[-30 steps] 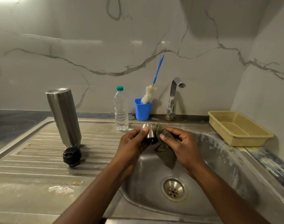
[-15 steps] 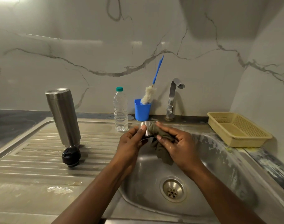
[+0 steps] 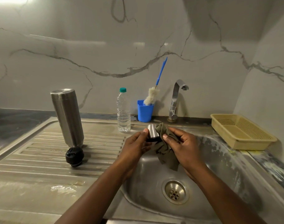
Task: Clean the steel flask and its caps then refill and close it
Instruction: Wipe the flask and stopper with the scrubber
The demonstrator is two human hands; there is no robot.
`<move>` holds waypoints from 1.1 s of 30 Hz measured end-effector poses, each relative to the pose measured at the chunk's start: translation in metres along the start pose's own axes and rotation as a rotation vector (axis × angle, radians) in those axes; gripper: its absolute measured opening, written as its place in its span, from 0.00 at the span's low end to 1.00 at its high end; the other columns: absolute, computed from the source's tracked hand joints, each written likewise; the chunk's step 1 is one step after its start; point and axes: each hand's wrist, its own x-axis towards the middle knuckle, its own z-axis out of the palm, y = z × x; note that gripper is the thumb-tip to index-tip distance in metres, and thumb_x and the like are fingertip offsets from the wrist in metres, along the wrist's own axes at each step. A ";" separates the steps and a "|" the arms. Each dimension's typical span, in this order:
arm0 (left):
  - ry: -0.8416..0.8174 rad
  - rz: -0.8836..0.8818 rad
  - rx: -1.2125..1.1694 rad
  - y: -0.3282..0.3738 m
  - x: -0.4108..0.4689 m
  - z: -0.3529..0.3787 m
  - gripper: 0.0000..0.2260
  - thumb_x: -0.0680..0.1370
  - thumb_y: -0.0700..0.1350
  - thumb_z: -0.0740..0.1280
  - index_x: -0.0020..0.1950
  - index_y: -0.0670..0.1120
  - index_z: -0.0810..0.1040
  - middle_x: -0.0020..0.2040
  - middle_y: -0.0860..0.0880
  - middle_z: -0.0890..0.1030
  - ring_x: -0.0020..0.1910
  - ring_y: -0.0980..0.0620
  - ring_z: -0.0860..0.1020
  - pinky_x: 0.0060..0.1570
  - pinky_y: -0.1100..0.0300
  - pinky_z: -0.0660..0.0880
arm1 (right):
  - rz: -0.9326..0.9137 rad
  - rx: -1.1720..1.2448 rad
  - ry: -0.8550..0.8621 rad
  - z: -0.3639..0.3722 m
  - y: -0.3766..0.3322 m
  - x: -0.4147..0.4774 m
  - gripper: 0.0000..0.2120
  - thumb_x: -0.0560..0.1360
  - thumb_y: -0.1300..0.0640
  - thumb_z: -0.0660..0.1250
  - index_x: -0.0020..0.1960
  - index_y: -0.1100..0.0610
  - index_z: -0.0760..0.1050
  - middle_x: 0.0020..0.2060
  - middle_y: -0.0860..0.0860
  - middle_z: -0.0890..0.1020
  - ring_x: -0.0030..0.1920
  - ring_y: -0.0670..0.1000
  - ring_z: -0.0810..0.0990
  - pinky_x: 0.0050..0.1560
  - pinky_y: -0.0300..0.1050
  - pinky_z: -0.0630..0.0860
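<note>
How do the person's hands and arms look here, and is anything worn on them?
The left hand and right hand are bare: no gloves, and no ring shows. The left forearm and right forearm are bare as well, with no sleeve, watch or bracelet as far as the frame reaches.

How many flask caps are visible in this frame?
2. The left hand holds a steel cap over the sink, against the cloth in the right hand. A black cap lies on the draining board, just in front of the steel flask.

Right hand [image 3: 183,146] drew cloth [image 3: 167,152] back off steel cap [image 3: 153,131] (side bared).
</note>
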 end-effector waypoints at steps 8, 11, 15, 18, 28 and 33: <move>-0.105 0.091 0.190 -0.003 -0.006 -0.001 0.18 0.78 0.53 0.73 0.62 0.43 0.84 0.56 0.44 0.88 0.59 0.47 0.86 0.62 0.53 0.82 | 0.209 0.048 0.010 -0.005 0.008 0.003 0.08 0.82 0.55 0.69 0.59 0.49 0.85 0.49 0.48 0.89 0.52 0.49 0.88 0.59 0.57 0.83; -0.149 0.084 0.158 -0.001 -0.007 0.004 0.16 0.80 0.48 0.73 0.67 0.45 0.81 0.59 0.46 0.87 0.60 0.48 0.86 0.63 0.52 0.81 | 0.296 0.120 0.037 -0.007 0.005 0.005 0.09 0.84 0.52 0.65 0.58 0.49 0.85 0.49 0.51 0.89 0.52 0.53 0.88 0.60 0.60 0.83; -0.031 0.043 -0.006 -0.001 -0.003 0.001 0.22 0.76 0.49 0.76 0.67 0.43 0.77 0.58 0.42 0.87 0.58 0.43 0.86 0.63 0.45 0.82 | 0.109 0.025 -0.027 -0.001 -0.003 0.000 0.11 0.82 0.56 0.69 0.60 0.41 0.82 0.50 0.39 0.87 0.54 0.42 0.86 0.52 0.40 0.82; 0.011 0.047 -0.006 -0.002 -0.001 -0.004 0.18 0.78 0.47 0.75 0.66 0.45 0.78 0.59 0.41 0.86 0.59 0.44 0.86 0.63 0.46 0.82 | -0.075 -0.124 -0.082 0.001 -0.005 -0.003 0.19 0.79 0.62 0.73 0.66 0.46 0.81 0.55 0.33 0.85 0.60 0.35 0.81 0.59 0.31 0.77; -0.130 -0.031 -0.041 0.000 -0.004 0.000 0.13 0.83 0.44 0.68 0.68 0.44 0.81 0.61 0.44 0.87 0.62 0.45 0.85 0.65 0.50 0.80 | 0.260 0.054 0.042 -0.002 0.004 0.002 0.10 0.84 0.54 0.66 0.61 0.47 0.83 0.51 0.47 0.88 0.53 0.47 0.87 0.57 0.51 0.83; -0.123 0.017 0.040 -0.002 -0.004 0.000 0.12 0.86 0.42 0.64 0.66 0.43 0.82 0.60 0.42 0.87 0.62 0.46 0.85 0.69 0.48 0.78 | -0.190 -0.318 -0.052 0.000 -0.004 -0.004 0.19 0.79 0.65 0.71 0.66 0.47 0.82 0.61 0.39 0.83 0.62 0.33 0.79 0.60 0.25 0.72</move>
